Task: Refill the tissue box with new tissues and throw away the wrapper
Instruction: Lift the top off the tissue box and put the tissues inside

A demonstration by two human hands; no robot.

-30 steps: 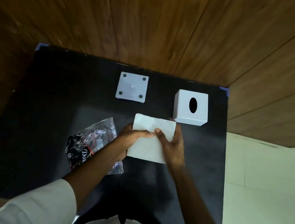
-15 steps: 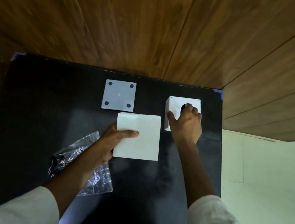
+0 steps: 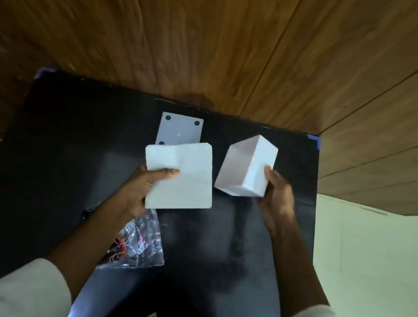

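My left hand (image 3: 141, 189) grips a white stack of tissues (image 3: 186, 179) above the black table (image 3: 67, 165), thumb on its top sheet. My right hand (image 3: 276, 197) holds the white tissue box (image 3: 247, 163) lifted and tilted, its open underside turned toward me and its oval slot hidden. The box's flat grey base plate (image 3: 179, 132), with dark round feet at its corners, lies on the table behind the tissues. The clear crumpled wrapper (image 3: 139, 242) with red and black print lies under my left forearm.
The black table is backed by a wooden panelled wall (image 3: 219, 39). Its right edge (image 3: 312, 226) drops to a pale tiled floor (image 3: 376, 262). Blue tape marks the far corners. My white sleeves fill the bottom of the view.
My right hand left the tissue stack, reached to the box, and has lifted and tilted it off the table. My left hand alone now holds the tissues, raised slightly.
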